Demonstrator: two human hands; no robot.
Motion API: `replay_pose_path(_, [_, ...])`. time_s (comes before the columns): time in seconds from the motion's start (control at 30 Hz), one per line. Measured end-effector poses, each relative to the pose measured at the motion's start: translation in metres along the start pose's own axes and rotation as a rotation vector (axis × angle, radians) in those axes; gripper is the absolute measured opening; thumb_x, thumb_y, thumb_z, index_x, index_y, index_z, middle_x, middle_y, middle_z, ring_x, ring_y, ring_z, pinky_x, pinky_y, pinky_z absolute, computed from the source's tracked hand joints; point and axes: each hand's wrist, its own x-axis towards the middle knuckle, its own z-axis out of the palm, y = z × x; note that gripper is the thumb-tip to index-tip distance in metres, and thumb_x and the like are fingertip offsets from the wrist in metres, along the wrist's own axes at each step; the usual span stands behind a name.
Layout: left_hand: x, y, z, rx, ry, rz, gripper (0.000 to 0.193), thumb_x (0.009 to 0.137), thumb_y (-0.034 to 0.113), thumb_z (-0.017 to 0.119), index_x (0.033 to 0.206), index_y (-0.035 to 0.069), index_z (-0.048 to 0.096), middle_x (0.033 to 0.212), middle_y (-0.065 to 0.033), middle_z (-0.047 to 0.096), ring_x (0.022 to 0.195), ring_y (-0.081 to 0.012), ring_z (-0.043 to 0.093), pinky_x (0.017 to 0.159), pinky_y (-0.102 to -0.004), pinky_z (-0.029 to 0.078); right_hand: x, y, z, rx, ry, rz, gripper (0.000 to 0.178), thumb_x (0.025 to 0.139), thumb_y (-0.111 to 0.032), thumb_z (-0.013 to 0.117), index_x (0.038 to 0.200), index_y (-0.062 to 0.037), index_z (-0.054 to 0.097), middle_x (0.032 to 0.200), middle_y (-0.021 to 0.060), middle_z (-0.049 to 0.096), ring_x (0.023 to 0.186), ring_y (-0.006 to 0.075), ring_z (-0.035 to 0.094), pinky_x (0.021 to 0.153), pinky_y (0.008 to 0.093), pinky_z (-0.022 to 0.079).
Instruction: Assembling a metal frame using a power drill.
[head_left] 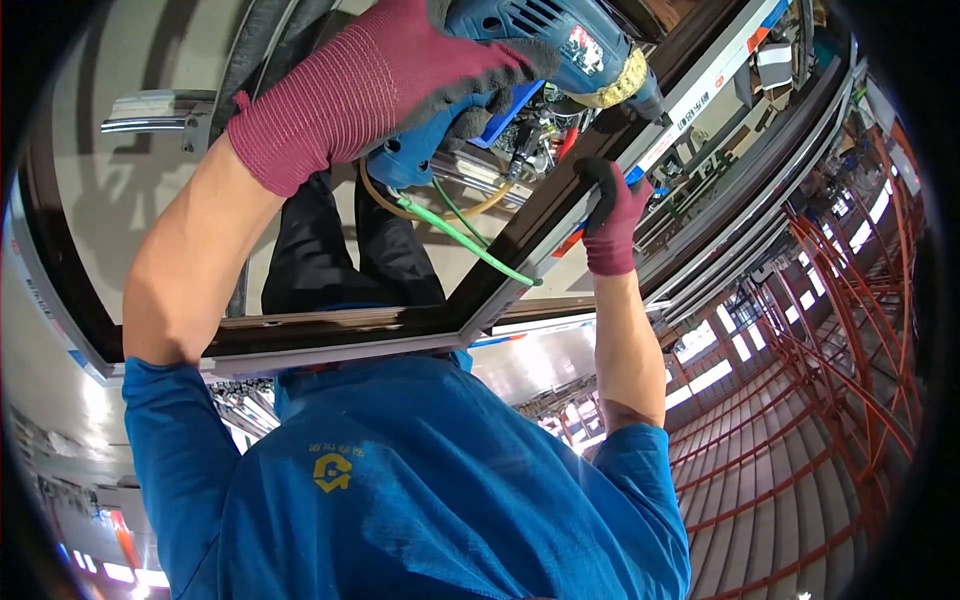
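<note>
Gloved fingers of the left hand (400, 75) wrap closed around the body of a blue power drill (530, 50), held high in the view with its nose aimed right toward a dark frame rail (560, 205). That forearm rises bare from a blue sleeve at the lower left and bends inward at the wrist. The right hand (612, 215), also in a maroon and dark glove, is clenched on the edge of the same rail, its forearm running straight up from the right shoulder of the blue shirt (420, 490).

Rail and a second dark bar (330, 335) meet at a corner just above the shirt's collar, leaving an open triangle between them where dark trousers (340, 250) show. A green cable (470, 240) and a tan hose (400, 205) hang from the drill across that gap. Red metal racking (830, 330) crowds the right side, well apart from both hands.

The drill has a blue casing with vent slots, a red label, and a worn yellowish band around the part behind the chuck; its tip is hidden against the rail.
</note>
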Motion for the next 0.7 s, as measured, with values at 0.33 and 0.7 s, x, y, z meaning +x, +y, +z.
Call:
replay_pose_path(0.33, [0.008,0.034,0.005,0.049,-0.021,-0.465,0.051,0.092,0.029,0.081,0.124,-0.004,0.057,0.084,-0.0042,0.067,0.064,-0.0086,0.058,0.051,-0.0261,0.044,0.005,0.020,-0.007,-0.004,0.006,-0.028,0.024,0.090,0.000,0.052,0.094,0.0050,0.075,0.087,0.0107,0.075,0.079,0.0164,0.069,0.074,0.0288,0.053])
replay_pose_path(0.7, [-0.017,0.018,-0.029,0.108,0.094,-0.375,0.066,0.093,0.037,0.077,0.146,0.011,0.050,0.120,-0.0143,0.061,0.099,-0.0228,0.059,0.087,-0.0355,0.050,0.010,0.017,0.004,0.164,-0.022,-0.124,0.024,0.092,0.001,0.052,0.100,0.0025,0.074,0.086,0.0102,0.072,0.079,0.0182,0.067,0.077,0.0303,0.051])
